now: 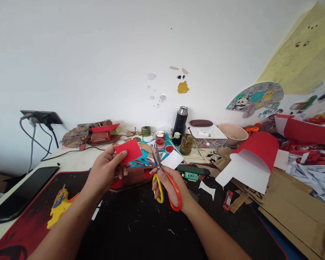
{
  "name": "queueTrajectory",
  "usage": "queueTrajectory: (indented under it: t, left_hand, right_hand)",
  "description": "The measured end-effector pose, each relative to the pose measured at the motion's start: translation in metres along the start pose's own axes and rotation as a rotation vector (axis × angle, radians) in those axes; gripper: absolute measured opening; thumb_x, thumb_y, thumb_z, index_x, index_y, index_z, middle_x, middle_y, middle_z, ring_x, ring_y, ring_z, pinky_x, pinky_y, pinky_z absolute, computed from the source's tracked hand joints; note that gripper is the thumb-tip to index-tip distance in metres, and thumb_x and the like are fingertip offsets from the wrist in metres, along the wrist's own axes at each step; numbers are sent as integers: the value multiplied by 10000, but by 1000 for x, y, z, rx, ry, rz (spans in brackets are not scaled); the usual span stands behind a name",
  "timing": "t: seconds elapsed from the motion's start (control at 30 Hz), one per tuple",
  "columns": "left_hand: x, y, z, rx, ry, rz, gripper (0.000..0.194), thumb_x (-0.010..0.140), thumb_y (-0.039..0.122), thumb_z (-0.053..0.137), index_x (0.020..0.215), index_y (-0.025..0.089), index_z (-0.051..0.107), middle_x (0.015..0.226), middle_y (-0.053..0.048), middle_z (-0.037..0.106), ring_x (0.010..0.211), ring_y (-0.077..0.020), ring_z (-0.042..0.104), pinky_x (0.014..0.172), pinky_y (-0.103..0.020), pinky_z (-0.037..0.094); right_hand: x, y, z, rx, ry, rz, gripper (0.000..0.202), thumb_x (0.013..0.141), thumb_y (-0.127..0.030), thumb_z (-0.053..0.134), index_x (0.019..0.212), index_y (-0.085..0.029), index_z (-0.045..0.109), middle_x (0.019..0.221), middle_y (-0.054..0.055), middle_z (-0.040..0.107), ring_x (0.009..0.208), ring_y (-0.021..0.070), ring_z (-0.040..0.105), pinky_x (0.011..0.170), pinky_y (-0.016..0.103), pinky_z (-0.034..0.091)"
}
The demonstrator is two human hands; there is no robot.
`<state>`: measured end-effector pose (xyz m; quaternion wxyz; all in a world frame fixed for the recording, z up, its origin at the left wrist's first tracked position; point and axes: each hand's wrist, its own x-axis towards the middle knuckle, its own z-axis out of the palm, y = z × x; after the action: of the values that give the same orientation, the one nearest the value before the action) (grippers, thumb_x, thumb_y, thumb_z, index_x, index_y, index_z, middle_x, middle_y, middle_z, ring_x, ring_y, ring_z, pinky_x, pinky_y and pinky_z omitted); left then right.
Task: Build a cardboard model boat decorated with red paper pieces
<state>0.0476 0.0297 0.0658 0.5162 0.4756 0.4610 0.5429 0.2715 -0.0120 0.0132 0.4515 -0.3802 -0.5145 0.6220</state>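
Note:
Between the thumb and fingers of my left hand is a small piece of red corrugated cardboard, held up over the desk. My right hand grips scissors with one yellow and one orange-red handle loop. Their blades point up and away, slightly parted, to the right of the red cardboard and apart from it. Behind both hands lies a long red and brown piece, partly hidden by them.
A yellow glue gun and a black phone lie at left. Paint jars, a black thermos and a glass jar stand at the back. Rolled red paper, flat cardboard and a lighter are at right.

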Motion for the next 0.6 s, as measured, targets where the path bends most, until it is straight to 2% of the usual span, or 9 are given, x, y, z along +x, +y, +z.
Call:
queueTrajectory:
  t: [0.2,0.4,0.6]
  left_hand:
    - [-1,4,2,-41,41,-5,476,728,493,891,941,212,572,554,59,657,364,-101,536,310,-152,368]
    - [-1,-2,2,0,7,6,446,776,474,863,1002,212,581,543,58,667,345,-112,539,306,-164,364]
    - [-5,-1,7,48,-23,40,469,812,544,833,1014,222,558,574,52,688,378,-127,572,324,-181,398]
  right_hand:
    - [1,-1,1,-5,23,3,671,925,-783,629,1122,-145,688,691,5,680,444,141,633,445,230,466]
    - [1,6,1,-81,31,-9,595,964,-733,620,1104,-159,691,678,-14,658,438,123,611,435,213,456]
    - [-1,12,3,-199,-6,6,513,984,-671,640,1077,-169,695,675,-22,637,449,115,611,426,192,432]
